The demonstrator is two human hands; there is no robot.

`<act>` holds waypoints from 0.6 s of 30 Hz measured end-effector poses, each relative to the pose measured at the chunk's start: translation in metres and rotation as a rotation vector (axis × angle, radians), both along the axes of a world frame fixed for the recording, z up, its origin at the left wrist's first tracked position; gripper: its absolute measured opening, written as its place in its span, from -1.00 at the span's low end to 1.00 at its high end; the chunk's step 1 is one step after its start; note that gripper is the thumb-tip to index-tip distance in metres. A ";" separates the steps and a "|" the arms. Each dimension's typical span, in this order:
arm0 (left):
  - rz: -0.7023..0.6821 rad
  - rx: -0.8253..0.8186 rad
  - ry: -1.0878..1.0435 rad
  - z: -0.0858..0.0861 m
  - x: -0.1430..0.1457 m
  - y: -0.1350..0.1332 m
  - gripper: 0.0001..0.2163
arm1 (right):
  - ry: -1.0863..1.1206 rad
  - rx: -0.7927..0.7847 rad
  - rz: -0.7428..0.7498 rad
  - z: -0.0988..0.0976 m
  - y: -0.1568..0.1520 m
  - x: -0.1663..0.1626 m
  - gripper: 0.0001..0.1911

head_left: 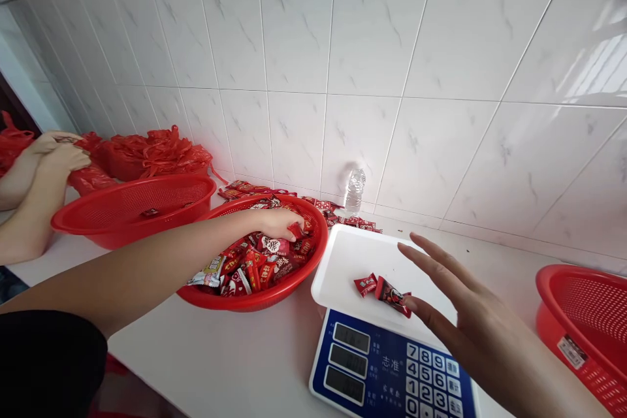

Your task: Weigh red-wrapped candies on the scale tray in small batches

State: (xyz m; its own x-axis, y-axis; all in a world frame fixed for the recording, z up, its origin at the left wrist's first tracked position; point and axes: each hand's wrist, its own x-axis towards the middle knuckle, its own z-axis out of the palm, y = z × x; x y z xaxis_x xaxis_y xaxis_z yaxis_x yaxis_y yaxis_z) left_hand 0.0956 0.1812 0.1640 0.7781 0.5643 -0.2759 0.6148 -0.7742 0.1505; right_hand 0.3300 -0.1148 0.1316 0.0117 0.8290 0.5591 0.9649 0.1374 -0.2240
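My left hand [278, 222] reaches into a red plastic basket [321, 245] heaped with wrapped candies [259, 268]. Its fingers pinch a red-wrapped candy [296, 230] just above the pile. Over the right side of a white scale tray [343, 255] hovers my right hand [460, 300], open with fingers apart. Two candies lie on that tray: a small red packet [365, 285] and a longer dark red one [390, 295], close to my right thumb. In front of the tray is the scale's blue keypad and display panel [386, 366].
A clear plastic bottle [354, 191] stands near the tiled wall, by a row of red packets [245, 189]. Another red basket [132, 209] is at left, and one [582, 313] at right. A co-worker's hands [61, 153] are beside piled red bags [157, 153].
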 end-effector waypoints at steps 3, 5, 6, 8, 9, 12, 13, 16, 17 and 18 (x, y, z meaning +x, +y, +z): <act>0.000 0.027 -0.101 0.009 0.000 0.005 -0.77 | 0.007 -0.020 0.000 0.001 0.000 0.002 -0.48; 0.002 0.034 -0.150 0.015 0.002 0.007 -0.78 | 0.009 -0.043 0.009 -0.001 0.001 0.003 -0.48; 0.008 0.033 -0.174 0.017 0.004 0.006 -0.77 | 0.008 -0.057 0.013 -0.002 0.001 0.003 -0.48; 0.017 0.002 -0.234 0.021 0.010 0.002 -0.75 | 0.006 -0.092 0.020 -0.004 0.002 0.004 -0.48; 0.013 -0.039 -0.275 0.022 0.014 -0.001 -0.74 | 0.009 -0.117 0.020 -0.005 0.003 0.004 -0.48; -0.011 -0.239 -0.410 0.019 0.033 -0.017 -0.70 | 0.043 -0.228 0.043 -0.007 0.007 0.001 -0.50; -0.011 -0.313 -0.442 0.016 0.041 -0.023 -0.68 | 0.059 -0.279 0.061 -0.007 0.009 -0.001 -0.50; 0.014 -0.494 -0.479 0.004 0.064 -0.041 -0.57 | 0.088 -0.431 0.103 -0.007 0.017 -0.007 -0.50; 0.023 -0.532 -0.481 0.000 0.072 -0.046 -0.55 | 0.087 -0.466 0.095 -0.007 0.020 -0.008 -0.49; 0.029 -0.555 -0.476 -0.003 0.078 -0.050 -0.53 | 0.081 -0.491 0.079 -0.007 0.024 -0.009 -0.48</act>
State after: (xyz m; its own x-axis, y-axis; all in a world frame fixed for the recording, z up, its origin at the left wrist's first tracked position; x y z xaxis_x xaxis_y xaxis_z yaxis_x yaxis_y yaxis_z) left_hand 0.1740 0.1308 0.1606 0.8718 0.4619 -0.1631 0.4042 -0.4902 0.7722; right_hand 0.3211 -0.0910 0.1241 -0.0339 0.9942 0.1025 0.9326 0.0683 -0.3545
